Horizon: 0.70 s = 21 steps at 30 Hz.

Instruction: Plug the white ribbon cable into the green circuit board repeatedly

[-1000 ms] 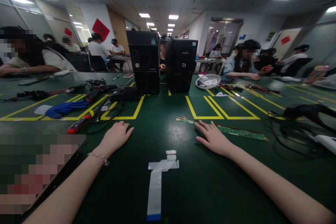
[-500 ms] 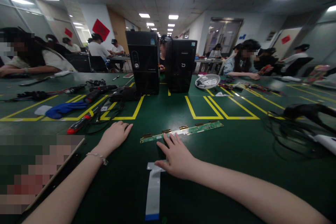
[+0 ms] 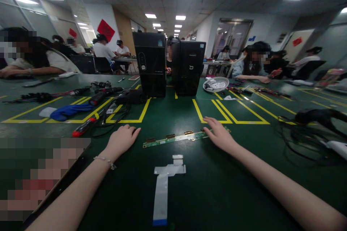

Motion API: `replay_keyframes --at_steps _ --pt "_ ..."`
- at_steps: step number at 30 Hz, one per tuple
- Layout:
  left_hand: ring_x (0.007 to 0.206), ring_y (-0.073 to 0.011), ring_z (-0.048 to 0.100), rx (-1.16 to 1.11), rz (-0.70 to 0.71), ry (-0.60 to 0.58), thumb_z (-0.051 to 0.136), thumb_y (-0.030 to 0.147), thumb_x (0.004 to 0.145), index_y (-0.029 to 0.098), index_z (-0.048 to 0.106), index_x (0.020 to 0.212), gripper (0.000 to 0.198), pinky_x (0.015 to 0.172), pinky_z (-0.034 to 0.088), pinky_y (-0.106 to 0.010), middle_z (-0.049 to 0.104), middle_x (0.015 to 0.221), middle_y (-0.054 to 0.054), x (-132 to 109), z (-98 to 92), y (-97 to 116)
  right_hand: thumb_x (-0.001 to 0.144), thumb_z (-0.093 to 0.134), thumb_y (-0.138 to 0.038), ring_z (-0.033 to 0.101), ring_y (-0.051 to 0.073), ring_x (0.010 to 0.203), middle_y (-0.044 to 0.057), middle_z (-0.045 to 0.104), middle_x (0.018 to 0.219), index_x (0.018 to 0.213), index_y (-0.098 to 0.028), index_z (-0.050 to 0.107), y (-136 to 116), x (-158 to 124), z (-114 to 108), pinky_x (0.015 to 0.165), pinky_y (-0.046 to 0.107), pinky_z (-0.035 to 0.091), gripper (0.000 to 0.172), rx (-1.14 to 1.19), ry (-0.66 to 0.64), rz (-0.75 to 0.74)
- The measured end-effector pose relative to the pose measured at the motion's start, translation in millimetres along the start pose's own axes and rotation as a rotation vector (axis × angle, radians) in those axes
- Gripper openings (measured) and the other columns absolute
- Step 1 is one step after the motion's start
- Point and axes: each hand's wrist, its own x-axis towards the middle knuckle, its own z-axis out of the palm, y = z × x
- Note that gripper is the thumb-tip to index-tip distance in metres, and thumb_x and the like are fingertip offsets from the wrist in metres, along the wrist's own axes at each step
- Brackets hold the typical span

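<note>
A long, thin green circuit board (image 3: 177, 138) lies slightly slanted on the dark green table. Over its right end is my right hand (image 3: 219, 135), fingers apart and holding nothing; whether it touches the board I cannot tell. My left hand (image 3: 121, 140) rests palm down on the table, left of the board's left end, open and with nothing in it. Nearer to me, between my forearms, lies a white flat ribbon cable (image 3: 161, 195) with a bent upper part and a blue end.
Two black computer towers (image 3: 151, 83) (image 3: 189, 79) stand behind the board. At the left are a red screwdriver (image 3: 82, 128), a blue glove (image 3: 69, 112) and black cables. A white basket (image 3: 216, 84) and black cables (image 3: 292, 140) are to the right. Several people sit around.
My right hand has moved right and away from me, from the middle of the board to its right end. The ribbon cable's upper part is now uncovered. My left hand stays resting.
</note>
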Motion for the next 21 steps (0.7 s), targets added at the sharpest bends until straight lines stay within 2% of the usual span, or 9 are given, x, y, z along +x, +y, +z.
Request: replay_keyframes --at_steps 2,4,6,8,13,17,21 --pt "0.104 -0.0237 0.063 0.005 -0.013 -0.004 0.047 0.046 0.098 0.015 0.063 0.112 0.038 0.088 0.05 -0.043 0.065 0.113 -0.01 -1 0.0 2 0.092 0.031 -0.047 0.038 0.034 0.136 0.02 0.045 0.142 0.136 -0.012 0.048 46 -7 -7 0.114 0.055 0.028 0.059 -0.013 0.083 0.121" --pt "0.106 -0.0255 0.062 0.009 -0.019 -0.01 0.04 0.047 0.1 0.014 0.064 0.114 0.044 0.087 0.05 -0.042 0.065 0.115 -0.013 -1 0.3 4 0.09 0.034 -0.046 0.041 0.036 0.134 0.023 0.047 0.139 0.134 -0.01 0.049 82 -16 -12 0.113 0.056 0.031 0.059 -0.002 0.107 0.187" --pt "0.108 -0.0274 0.062 0.011 -0.02 -0.016 0.034 0.047 0.101 0.013 0.065 0.115 0.048 0.085 0.05 -0.04 0.064 0.116 -0.015 -2 0.6 5 0.088 0.039 -0.046 0.044 0.035 0.132 0.023 0.05 0.137 0.131 -0.011 0.051 104 -23 -14 0.112 0.054 0.034 0.058 0.032 0.097 0.2" --pt "0.109 -0.0277 0.061 0.014 -0.022 -0.018 0.034 0.047 0.101 0.013 0.065 0.116 0.048 0.084 0.051 -0.039 0.064 0.117 -0.016 -2 0.8 5 0.087 0.043 -0.047 0.047 0.032 0.13 0.019 0.052 0.136 0.13 -0.014 0.052 114 -27 -13 0.111 0.05 0.038 0.055 0.079 0.076 0.185" --pt "0.107 -0.0245 0.061 0.019 -0.028 -0.02 0.049 0.046 0.098 0.015 0.061 0.117 0.039 0.088 0.05 -0.044 0.063 0.118 -0.011 -2 1.0 4 0.089 0.043 -0.047 0.055 0.027 0.124 0.012 0.055 0.138 0.134 -0.022 0.05 106 -26 -7 0.107 0.047 0.044 0.052 0.226 0.013 0.151" --pt "0.107 -0.0246 0.061 0.012 -0.035 -0.023 0.053 0.045 0.097 0.016 0.06 0.119 0.037 0.09 0.05 -0.046 0.062 0.12 -0.01 -2 0.4 4 0.091 0.042 -0.047 0.054 0.025 0.125 0.012 0.054 0.14 0.136 -0.022 0.047 86 -30 -8 0.105 0.045 0.046 0.052 0.327 -0.045 0.108" --pt "0.107 -0.0243 0.062 0.007 -0.034 -0.029 0.053 0.045 0.097 0.016 0.059 0.12 0.038 0.089 0.051 -0.046 0.063 0.12 -0.01 -3 -0.6 5 0.094 0.041 -0.049 0.059 0.026 0.118 0.011 0.057 0.136 0.135 -0.025 0.049 65 -35 -12 0.1 0.048 0.05 0.048 0.363 -0.101 0.05"
